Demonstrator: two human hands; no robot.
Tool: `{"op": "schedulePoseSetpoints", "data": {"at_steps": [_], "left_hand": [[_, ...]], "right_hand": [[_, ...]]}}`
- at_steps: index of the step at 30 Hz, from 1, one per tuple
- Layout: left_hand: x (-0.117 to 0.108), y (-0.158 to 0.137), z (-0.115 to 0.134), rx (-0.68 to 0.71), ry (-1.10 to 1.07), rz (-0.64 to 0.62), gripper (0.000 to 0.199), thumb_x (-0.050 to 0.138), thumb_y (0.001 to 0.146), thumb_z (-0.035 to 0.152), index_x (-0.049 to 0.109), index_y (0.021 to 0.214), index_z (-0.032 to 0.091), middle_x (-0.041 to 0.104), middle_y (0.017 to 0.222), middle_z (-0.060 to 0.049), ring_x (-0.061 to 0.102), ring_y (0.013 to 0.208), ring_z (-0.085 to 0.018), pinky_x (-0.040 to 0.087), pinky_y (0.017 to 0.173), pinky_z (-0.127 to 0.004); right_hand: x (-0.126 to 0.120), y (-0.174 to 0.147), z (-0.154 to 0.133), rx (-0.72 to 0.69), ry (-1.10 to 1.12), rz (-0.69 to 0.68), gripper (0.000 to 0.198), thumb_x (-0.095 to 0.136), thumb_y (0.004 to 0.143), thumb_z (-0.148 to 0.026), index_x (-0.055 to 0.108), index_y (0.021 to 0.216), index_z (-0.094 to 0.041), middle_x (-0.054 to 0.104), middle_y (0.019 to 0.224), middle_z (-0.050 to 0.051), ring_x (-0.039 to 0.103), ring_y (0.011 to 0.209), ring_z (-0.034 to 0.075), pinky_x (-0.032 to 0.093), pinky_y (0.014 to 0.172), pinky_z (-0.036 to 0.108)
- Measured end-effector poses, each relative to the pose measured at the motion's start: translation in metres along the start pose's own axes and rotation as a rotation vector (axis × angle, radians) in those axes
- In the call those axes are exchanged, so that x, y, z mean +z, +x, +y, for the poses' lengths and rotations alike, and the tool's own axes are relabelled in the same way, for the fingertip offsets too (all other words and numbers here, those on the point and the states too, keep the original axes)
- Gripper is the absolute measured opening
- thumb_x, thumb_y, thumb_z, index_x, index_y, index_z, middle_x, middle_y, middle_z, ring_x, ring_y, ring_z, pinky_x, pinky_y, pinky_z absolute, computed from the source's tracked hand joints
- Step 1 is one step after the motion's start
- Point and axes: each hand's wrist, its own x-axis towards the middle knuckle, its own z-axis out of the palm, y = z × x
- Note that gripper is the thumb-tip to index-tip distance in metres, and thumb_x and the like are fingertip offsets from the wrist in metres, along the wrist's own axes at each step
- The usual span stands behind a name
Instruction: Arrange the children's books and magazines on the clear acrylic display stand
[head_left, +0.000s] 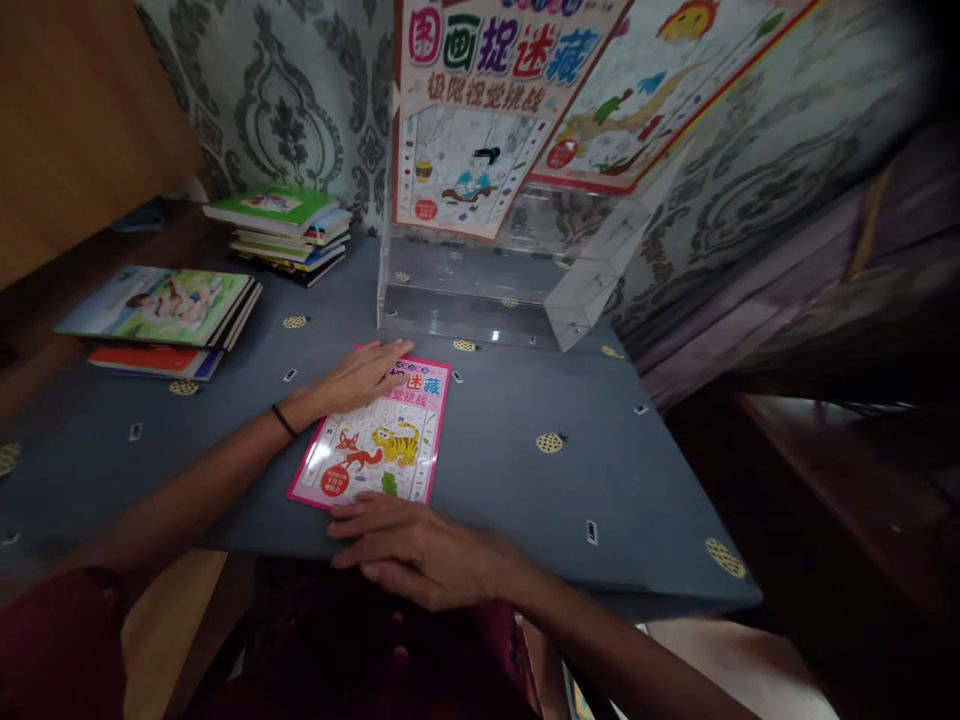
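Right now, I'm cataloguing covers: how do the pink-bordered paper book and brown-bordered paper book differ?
The pink-bordered paper book lies flat on the table; the brown-bordered paper book stands upright on a clear acrylic rack. The left hand partly covers the pink book, not the brown. Both have multicoloured title lettering.

– Where are the hands?
– The left hand (367, 378) lies flat on the far left part of the pink-edged book (375, 450); the right hand (420, 550) is at its near edge
– What else does the desk (510, 510) carry?
– Two book stacks at left, one farther (277, 212), one nearer (157, 308), and at the far side a clear rack (465, 318) with two covers facing out (469, 130)
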Motion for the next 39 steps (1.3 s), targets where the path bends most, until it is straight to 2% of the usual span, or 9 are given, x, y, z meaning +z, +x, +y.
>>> {"op": "schedulePoseSetpoints", "data": {"at_steps": [3, 8, 14, 17, 24, 28, 32, 35, 39], "left_hand": [[0.005, -0.019, -0.005, -0.077, 0.038, 0.113, 0.053, 0.031, 0.104, 0.038, 0.035, 0.151, 0.014, 0.045, 0.157, -0.017, 0.039, 0.148, -0.025, 0.026, 0.123, -0.050], [0.012, -0.047, -0.014, -0.132, 0.048, 0.211, 0.051, 0.028, 0.102, 0.027, 0.036, 0.150, 0.012, 0.049, 0.154, -0.017, 0.042, 0.146, -0.025, 0.033, 0.121, -0.051], [0.009, -0.052, -0.021, -0.154, 0.022, 0.228, 0.048, 0.029, 0.101, 0.027, 0.040, 0.146, 0.015, 0.054, 0.150, -0.015, 0.050, 0.139, -0.025, 0.039, 0.118, -0.048], [0.010, -0.052, -0.022, -0.137, 0.026, 0.259, 0.048, 0.029, 0.101, 0.026, 0.039, 0.147, 0.016, 0.055, 0.149, -0.014, 0.051, 0.139, -0.024, 0.039, 0.118, -0.047], [0.013, -0.052, -0.021, -0.153, 0.047, 0.259, 0.049, 0.028, 0.101, 0.027, 0.041, 0.145, 0.012, 0.054, 0.149, -0.018, 0.053, 0.137, -0.025, 0.039, 0.117, -0.049], [0.014, -0.052, -0.021, -0.173, 0.058, 0.268, 0.049, 0.029, 0.101, 0.028, 0.043, 0.144, 0.009, 0.054, 0.148, -0.020, 0.051, 0.139, -0.027, 0.040, 0.117, -0.049], [0.018, -0.053, -0.024, -0.202, 0.116, 0.300, 0.048, 0.030, 0.101, 0.030, 0.046, 0.141, 0.010, 0.054, 0.148, -0.020, 0.047, 0.142, -0.029, 0.040, 0.117, -0.052], [0.021, -0.053, -0.025, -0.233, 0.161, 0.326, 0.049, 0.029, 0.101, 0.032, 0.049, 0.139, 0.009, 0.056, 0.146, -0.021, 0.048, 0.141, -0.031, 0.041, 0.116, -0.053], [0.025, -0.052, -0.027, -0.206, 0.183, 0.362, 0.049, 0.028, 0.102, 0.031, 0.051, 0.137, 0.008, 0.060, 0.142, -0.020, 0.051, 0.139, -0.031, 0.041, 0.115, -0.053]], "right_hand": [[-0.007, 0.005, 0.000, 0.057, -0.001, 0.014, 0.034, 0.047, 0.105, -0.023, 0.060, 0.135, -0.012, 0.049, 0.154, 0.013, 0.034, 0.149, 0.013, 0.032, 0.123, 0.035], [-0.004, 0.035, 0.016, 0.173, -0.277, 0.008, 0.048, 0.050, 0.104, -0.026, 0.046, 0.147, -0.004, 0.038, 0.159, 0.020, 0.028, 0.152, 0.023, 0.027, 0.125, 0.040], [-0.009, 0.057, 0.040, 0.182, -0.463, 0.035, 0.051, 0.048, 0.106, -0.034, 0.045, 0.149, -0.008, 0.043, 0.157, 0.018, 0.036, 0.149, 0.022, 0.028, 0.124, 0.041], [-0.020, 0.051, 0.052, 0.213, -0.523, 0.088, 0.053, 0.050, 0.105, -0.035, 0.046, 0.148, -0.007, 0.045, 0.156, 0.019, 0.036, 0.149, 0.023, 0.027, 0.125, 0.040], [-0.052, 0.023, 0.084, 0.496, -0.627, 0.302, 0.057, 0.051, 0.103, -0.034, 0.045, 0.148, 0.000, 0.039, 0.158, 0.024, 0.031, 0.150, 0.031, 0.026, 0.125, 0.048], [-0.049, 0.011, 0.091, 0.587, -0.666, 0.421, 0.058, 0.047, 0.103, -0.038, 0.042, 0.151, -0.006, 0.036, 0.160, 0.022, 0.029, 0.151, 0.032, 0.029, 0.122, 0.053], [-0.038, 0.005, 0.087, 0.645, -0.687, 0.508, 0.057, 0.050, 0.101, -0.038, 0.045, 0.150, -0.010, 0.038, 0.160, 0.021, 0.027, 0.152, 0.035, 0.031, 0.121, 0.056], [-0.035, 0.004, 0.079, 0.678, -0.691, 0.503, 0.057, 0.051, 0.100, -0.036, 0.046, 0.148, -0.007, 0.037, 0.159, 0.024, 0.030, 0.151, 0.036, 0.031, 0.121, 0.055], [-0.039, 0.003, 0.070, 0.693, -0.680, 0.462, 0.056, 0.053, 0.100, -0.034, 0.047, 0.147, -0.005, 0.038, 0.158, 0.025, 0.032, 0.150, 0.034, 0.030, 0.122, 0.051]]}}
